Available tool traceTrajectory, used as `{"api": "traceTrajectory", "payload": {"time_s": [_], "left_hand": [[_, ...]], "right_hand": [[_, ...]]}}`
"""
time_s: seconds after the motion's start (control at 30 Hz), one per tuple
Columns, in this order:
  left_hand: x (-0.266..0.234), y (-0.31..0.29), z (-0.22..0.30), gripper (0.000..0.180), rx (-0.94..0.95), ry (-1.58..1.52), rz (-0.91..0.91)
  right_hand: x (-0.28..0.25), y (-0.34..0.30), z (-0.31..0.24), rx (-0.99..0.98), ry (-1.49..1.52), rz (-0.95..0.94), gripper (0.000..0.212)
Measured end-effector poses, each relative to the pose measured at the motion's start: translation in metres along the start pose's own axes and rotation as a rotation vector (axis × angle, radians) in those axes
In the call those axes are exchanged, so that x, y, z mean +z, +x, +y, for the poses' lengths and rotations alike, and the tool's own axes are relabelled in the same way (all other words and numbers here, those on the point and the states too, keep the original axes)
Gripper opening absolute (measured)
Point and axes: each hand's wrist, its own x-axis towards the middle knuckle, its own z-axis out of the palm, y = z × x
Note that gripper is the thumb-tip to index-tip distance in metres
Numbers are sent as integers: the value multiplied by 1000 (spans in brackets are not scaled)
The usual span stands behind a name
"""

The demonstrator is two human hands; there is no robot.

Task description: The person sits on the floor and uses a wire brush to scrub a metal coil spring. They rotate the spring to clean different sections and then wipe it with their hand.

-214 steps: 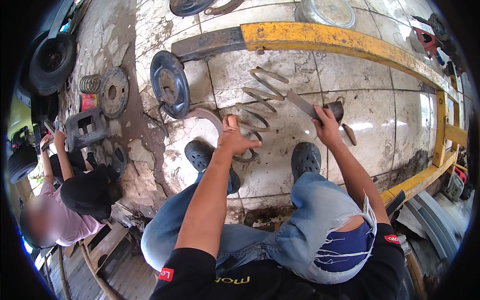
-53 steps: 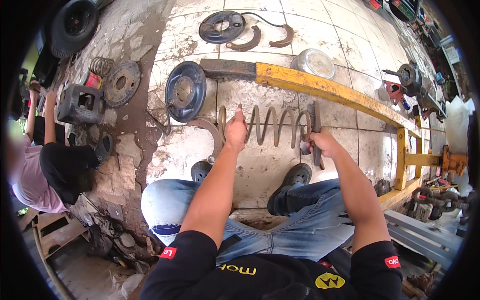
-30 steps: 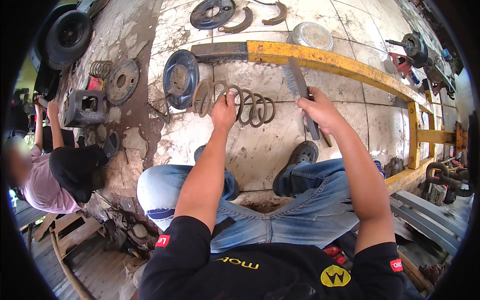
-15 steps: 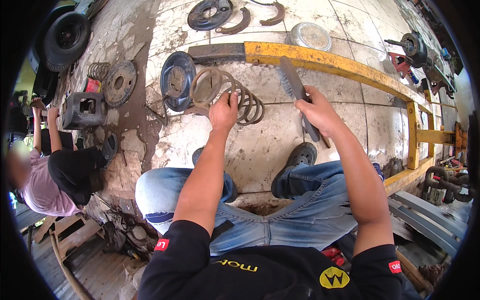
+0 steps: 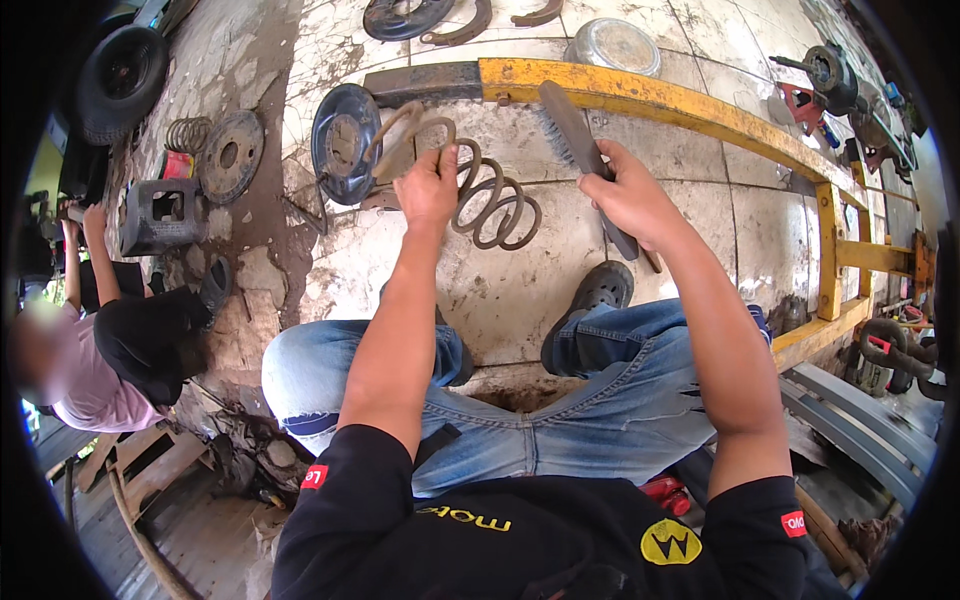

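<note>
Hanging at a slant between the person and the yellow beam (image 5: 640, 97), the rusty coil spring (image 5: 481, 165) is in the left hand (image 5: 428, 190), its fingers (image 5: 449, 160) wrapped around the wire near the spring's upper-left end. That end overlaps a black brake backing plate (image 5: 343, 140) in view; whether they touch, I cannot tell. The other end tips down toward the person's right over the stained tile floor (image 5: 690, 225).

Just right of the spring, the right hand (image 5: 635, 205) has its fingers closed around the long handle of a wire brush (image 5: 570, 122). The bristles (image 5: 556, 142) face the spring but stand apart from it.

For good brush contact, I judge that the left grip should stay firm, since a loose coil would likely swing and twist under strokes. Strokes that follow the wire's curve should reach more of it than straight passes, with the spring turned to bring each inner face around. The left knuckles are best kept clear of the bristles.

Farther out lie brake shoes (image 5: 461, 28) and a round metal drum (image 5: 616, 47); a co-worker (image 5: 112, 375) sits at far left.
</note>
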Motion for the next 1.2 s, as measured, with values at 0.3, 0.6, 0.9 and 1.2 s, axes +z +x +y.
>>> {"api": "traceTrajectory", "payload": {"time_s": [0.3, 0.6, 0.9, 1.2], "left_hand": [[18, -20, -14, 27, 346, 134, 62], [17, -35, -35, 40, 366, 42, -76], [13, -43, -18, 43, 263, 79, -355], [-2, -58, -2, 69, 227, 302, -356]], "right_hand": [[-9, 0, -4, -35, 30, 5, 62], [-10, 5, 5, -94, -1, 81, 67], [-11, -5, 0, -116, 53, 106, 67], [-14, -7, -6, -73, 33, 82, 68]]}}
